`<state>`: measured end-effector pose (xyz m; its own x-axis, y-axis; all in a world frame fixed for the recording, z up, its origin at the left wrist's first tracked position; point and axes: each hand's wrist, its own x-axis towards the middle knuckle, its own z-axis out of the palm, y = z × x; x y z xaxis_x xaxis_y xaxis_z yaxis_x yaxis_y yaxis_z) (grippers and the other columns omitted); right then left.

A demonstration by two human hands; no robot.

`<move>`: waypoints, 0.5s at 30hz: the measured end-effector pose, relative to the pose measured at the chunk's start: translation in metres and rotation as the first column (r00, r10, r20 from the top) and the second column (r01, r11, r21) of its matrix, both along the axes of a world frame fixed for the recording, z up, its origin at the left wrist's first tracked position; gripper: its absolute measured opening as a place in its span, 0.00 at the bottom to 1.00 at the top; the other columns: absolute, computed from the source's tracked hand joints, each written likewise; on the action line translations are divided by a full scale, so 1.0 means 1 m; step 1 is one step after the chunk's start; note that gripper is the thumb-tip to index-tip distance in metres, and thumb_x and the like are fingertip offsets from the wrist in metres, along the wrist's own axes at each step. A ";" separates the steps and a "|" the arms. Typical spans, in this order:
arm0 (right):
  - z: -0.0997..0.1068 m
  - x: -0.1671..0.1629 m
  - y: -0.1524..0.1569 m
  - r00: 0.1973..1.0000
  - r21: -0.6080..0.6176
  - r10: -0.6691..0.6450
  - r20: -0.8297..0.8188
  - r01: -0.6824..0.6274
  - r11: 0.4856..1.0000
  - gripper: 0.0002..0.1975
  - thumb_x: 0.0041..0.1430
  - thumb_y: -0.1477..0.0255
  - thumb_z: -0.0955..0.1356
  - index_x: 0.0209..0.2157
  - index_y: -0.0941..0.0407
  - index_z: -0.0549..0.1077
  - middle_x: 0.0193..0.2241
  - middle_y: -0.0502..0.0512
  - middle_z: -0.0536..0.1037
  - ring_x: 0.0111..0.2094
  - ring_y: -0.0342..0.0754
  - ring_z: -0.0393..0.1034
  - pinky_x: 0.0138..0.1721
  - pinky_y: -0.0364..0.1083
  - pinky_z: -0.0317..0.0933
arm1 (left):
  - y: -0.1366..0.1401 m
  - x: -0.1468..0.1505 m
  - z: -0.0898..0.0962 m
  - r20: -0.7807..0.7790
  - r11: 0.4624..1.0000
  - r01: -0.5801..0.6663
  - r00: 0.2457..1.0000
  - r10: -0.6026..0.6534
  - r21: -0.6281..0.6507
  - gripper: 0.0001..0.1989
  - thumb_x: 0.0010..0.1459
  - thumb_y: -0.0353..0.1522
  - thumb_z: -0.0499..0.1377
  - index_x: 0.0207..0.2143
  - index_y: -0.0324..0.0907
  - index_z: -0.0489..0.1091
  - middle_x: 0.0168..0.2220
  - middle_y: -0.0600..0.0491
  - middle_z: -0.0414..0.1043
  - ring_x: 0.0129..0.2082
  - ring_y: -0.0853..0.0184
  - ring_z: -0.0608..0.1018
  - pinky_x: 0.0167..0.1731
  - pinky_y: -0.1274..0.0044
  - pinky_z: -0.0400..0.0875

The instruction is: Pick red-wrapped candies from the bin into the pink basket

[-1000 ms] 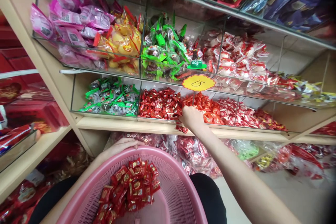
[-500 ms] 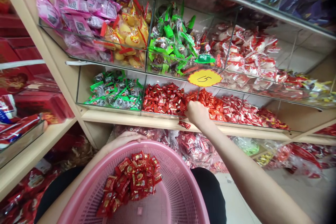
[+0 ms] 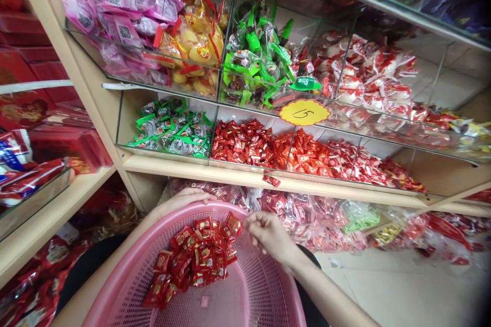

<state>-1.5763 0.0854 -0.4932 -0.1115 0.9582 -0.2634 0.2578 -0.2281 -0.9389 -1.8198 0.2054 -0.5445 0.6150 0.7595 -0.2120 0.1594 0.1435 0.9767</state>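
Note:
A pink plastic basket (image 3: 264, 276) sits low in front of me, with a pile of red wrapped candies (image 3: 192, 260) inside. My left hand (image 3: 184, 203) lies over its far left rim and grips it. Over the basket's right side is my right hand (image 3: 266, 235), fingers curled in a pinch. One red wrapped candy (image 3: 233, 224) shows at those fingertips, just above the pile. On the wooden shelf edge (image 3: 230, 176) lies a loose red candy (image 3: 271, 180), in front of the bin of dark red candies (image 3: 241, 143).
Bins of green-wrapped sweets (image 3: 172, 127), orange-red candies (image 3: 307, 150) and red-and-white candies (image 3: 349, 161) line the lower shelf. A yellow price tag (image 3: 305, 112) hangs above them. Bagged sweets (image 3: 299, 214) lie beneath the shelf. Red boxes (image 3: 65, 143) stand at the left.
My right hand has come back from the dark red candy bin, down to the basket, with a red candy at its fingertips. My left hand stays on the rim.

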 end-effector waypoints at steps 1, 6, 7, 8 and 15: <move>-0.013 -0.003 -0.002 0.999 -0.044 -0.026 -0.036 0.025 0.999 0.08 0.47 0.66 0.66 0.25 0.58 0.67 0.11 0.42 0.65 0.09 0.35 0.48 0.11 0.38 0.42 | 0.000 0.000 0.001 -0.008 1.000 -0.003 1.000 0.003 0.002 0.15 0.52 0.42 0.58 0.24 0.39 0.70 0.48 0.51 0.71 0.47 0.61 0.72 0.49 0.74 0.61; -0.042 -0.010 -0.004 0.983 -0.167 -0.146 -0.110 0.126 0.978 0.06 0.45 0.70 0.66 0.25 0.58 0.66 0.10 0.41 0.65 0.09 0.34 0.48 0.11 0.37 0.39 | -0.002 0.000 0.001 0.000 1.000 -0.003 1.000 0.003 -0.015 0.15 0.52 0.42 0.58 0.25 0.38 0.70 0.48 0.50 0.71 0.45 0.62 0.73 0.44 0.76 0.64; -0.044 -0.011 -0.005 0.980 -0.182 -0.163 -0.111 0.141 0.973 0.06 0.46 0.70 0.65 0.25 0.58 0.66 0.10 0.41 0.65 0.09 0.34 0.48 0.11 0.37 0.39 | -0.002 0.000 0.000 0.009 1.000 0.001 1.000 -0.001 -0.027 0.15 0.52 0.42 0.58 0.26 0.38 0.71 0.49 0.50 0.70 0.45 0.62 0.73 0.44 0.76 0.64; -0.044 -0.012 -0.005 0.978 -0.194 -0.176 -0.110 0.153 0.969 0.05 0.46 0.70 0.65 0.25 0.58 0.65 0.10 0.41 0.65 0.09 0.34 0.48 0.11 0.37 0.39 | -0.001 0.000 -0.001 0.021 0.999 0.005 1.000 -0.004 -0.032 0.15 0.52 0.42 0.58 0.27 0.38 0.71 0.49 0.50 0.70 0.45 0.62 0.73 0.44 0.76 0.64; -0.051 -0.024 -0.008 0.961 -0.226 -0.225 -0.163 0.185 0.956 0.09 0.48 0.67 0.65 0.22 0.56 0.62 0.11 0.42 0.65 0.10 0.34 0.48 0.12 0.37 0.37 | 0.000 -0.001 -0.002 0.052 1.000 0.016 0.999 -0.015 -0.007 0.15 0.52 0.42 0.58 0.26 0.38 0.71 0.48 0.49 0.71 0.47 0.61 0.72 0.49 0.73 0.62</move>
